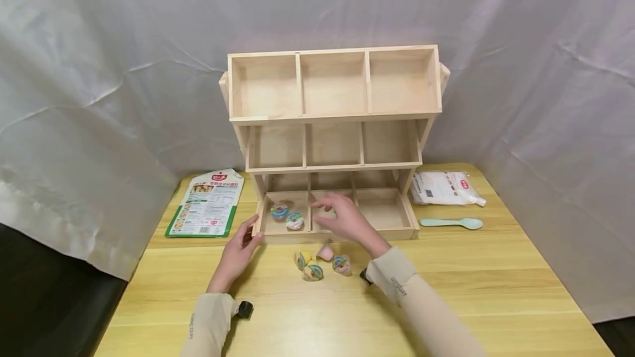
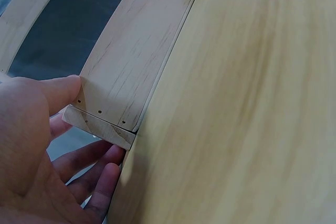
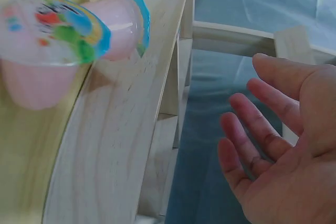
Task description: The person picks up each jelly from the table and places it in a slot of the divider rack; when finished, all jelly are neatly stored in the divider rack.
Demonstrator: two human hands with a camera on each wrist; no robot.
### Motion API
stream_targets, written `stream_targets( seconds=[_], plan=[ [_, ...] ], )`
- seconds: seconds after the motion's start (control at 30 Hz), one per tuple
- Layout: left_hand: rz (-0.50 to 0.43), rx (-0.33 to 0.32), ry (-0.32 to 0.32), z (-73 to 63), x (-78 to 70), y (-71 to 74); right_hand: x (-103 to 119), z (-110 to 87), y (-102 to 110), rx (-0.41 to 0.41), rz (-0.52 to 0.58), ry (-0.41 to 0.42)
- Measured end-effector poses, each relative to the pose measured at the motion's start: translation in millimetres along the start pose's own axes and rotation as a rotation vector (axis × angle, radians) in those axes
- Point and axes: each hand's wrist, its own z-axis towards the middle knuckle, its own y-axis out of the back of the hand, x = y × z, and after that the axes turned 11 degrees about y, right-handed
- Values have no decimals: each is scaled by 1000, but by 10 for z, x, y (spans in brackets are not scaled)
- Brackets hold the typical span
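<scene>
My left hand (image 1: 238, 255) grips the front left corner of the wooden rack's (image 1: 337, 236) bottom tray. In the left wrist view its thumb touches the front board (image 2: 131, 51) and the fingers bend beside the side board. My right hand (image 1: 344, 219) hovers over the bottom row's middle compartment, fingers apart and holding nothing visible; it partly hides that compartment. Two jelly cups, one blue-rimmed (image 1: 279, 212) and one paler (image 1: 295, 221), lie in the bottom left compartment. Before the rack lie yellow jelly cups (image 1: 312, 272) and pink jelly cups (image 1: 342, 265), large in the right wrist view.
Upper tiers of the rack (image 1: 334, 117) rise behind the hands. Left of it lies a green-and-white packet (image 1: 205, 205). On the right are a white pouch (image 1: 444, 189) and a pale green spoon (image 1: 451, 223). Grey curtains (image 1: 124, 70) surround the table (image 1: 496, 291).
</scene>
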Motion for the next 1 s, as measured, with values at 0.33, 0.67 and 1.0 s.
stream_targets(
  seconds=[0.33, 0.67, 1.0],
  plan=[
    [7, -5, -10, 1, 9, -5, -24, -484, 95, 30, 100, 61],
    [9, -6, -3, 12, 12, -3, -165, -862, 68, 110, 101, 19],
    [10, -11, 4, 5, 7, -11, -276, -977, -54, 147, 122, -1]
  ],
)
